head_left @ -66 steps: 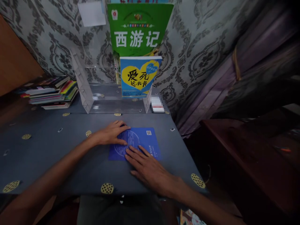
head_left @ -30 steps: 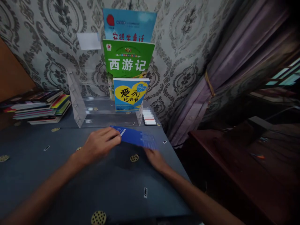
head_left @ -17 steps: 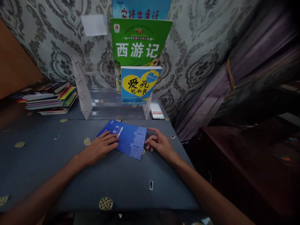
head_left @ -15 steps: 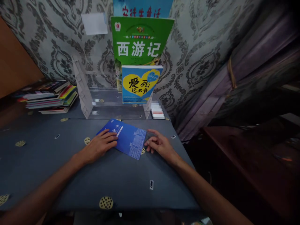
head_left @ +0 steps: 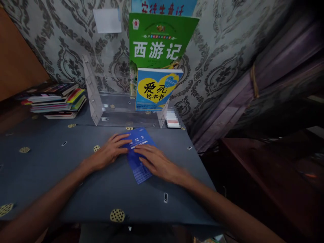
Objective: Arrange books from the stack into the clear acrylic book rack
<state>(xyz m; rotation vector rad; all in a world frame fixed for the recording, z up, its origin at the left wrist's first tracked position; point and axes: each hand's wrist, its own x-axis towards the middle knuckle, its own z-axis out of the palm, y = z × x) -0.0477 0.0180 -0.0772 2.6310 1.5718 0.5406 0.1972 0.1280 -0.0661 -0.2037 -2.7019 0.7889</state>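
Note:
A blue booklet (head_left: 138,170) with white lettering lies on the table, its top edge tilted slightly away to the left. My left hand (head_left: 110,153) rests flat at its left edge, fingers stretched onto the cover. Across the middle and right side of the cover lies my right hand (head_left: 159,163), its fingers extended and pressed to the surface. Beyond the hands stands a clear tiered rack (head_left: 126,118). On it are a blue and yellow book (head_left: 158,91), a green book (head_left: 162,37) behind that, and a light blue book (head_left: 164,7) at the back.
Left of the rack is a stack of books (head_left: 57,101). A small blurred white item (head_left: 172,119) sits at the rack's right foot. The dark patterned tablecloth (head_left: 76,199) ends at a right edge, with a purple curtain (head_left: 227,98) and dark red furniture (head_left: 253,175) beyond.
The booklet has turned clockwise, so its lettering now reads nearly level. My right hand has moved left from beside the booklet onto its cover, and its fingers have straightened.

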